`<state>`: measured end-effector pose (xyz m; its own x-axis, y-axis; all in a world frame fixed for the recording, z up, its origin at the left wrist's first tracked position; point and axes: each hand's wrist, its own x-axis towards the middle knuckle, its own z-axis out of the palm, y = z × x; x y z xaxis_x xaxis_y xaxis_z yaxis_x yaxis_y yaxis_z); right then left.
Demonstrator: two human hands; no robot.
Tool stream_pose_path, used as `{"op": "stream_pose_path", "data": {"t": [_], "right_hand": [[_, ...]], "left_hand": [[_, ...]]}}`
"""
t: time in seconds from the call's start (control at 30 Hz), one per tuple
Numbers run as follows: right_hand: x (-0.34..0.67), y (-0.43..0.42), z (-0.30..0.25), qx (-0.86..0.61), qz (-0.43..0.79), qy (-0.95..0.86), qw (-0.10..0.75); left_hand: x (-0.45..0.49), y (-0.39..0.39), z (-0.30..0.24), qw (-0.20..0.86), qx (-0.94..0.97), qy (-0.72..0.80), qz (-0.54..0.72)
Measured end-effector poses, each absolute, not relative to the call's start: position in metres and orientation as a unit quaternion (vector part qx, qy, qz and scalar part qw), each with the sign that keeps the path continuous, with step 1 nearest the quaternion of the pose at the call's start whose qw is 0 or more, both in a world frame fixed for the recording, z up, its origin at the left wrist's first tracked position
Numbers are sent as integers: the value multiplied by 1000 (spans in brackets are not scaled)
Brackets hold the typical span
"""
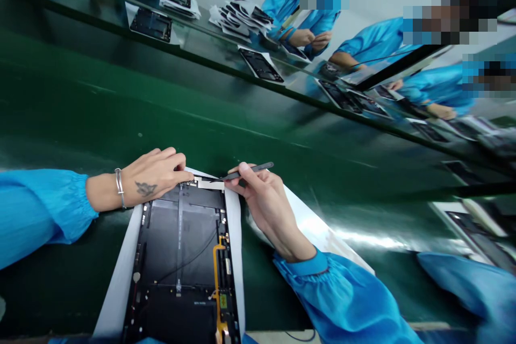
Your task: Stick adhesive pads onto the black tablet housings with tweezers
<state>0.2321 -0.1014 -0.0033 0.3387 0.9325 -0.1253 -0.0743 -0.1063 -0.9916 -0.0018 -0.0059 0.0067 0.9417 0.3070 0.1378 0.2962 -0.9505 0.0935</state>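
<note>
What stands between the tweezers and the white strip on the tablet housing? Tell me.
Nothing visible: the tip of the black tweezers in the right hand reaches the white strip at the edge of the tablet housing.

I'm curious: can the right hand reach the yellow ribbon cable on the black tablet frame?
Probably yes: the right hand, pinching slim black tweezers, sits close beside the black tablet frame, and nothing covers the yellow ribbon cable.

Your tablet housing (181, 236) lies inner side up on a white sheet (115, 290), black and grey, with a yellow flex cable (216, 279) down one side and a thin black wire (189, 263) across it. Your black tweezers (250, 171) reach a white strip (210, 184) at its top edge.
</note>
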Motion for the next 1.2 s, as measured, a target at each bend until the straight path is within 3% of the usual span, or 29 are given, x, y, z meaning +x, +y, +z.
{"op": "stream_pose_path", "data": {"t": [0.67,1.2], "right_hand": [[231,-101,-5,-589,440,-381,561],[223,-105,-9,-624,227,-532,526]], "left_hand": [[-2,-6,5,8,987,146,72],[-5,-4,5,-22,989,121,79]]}}
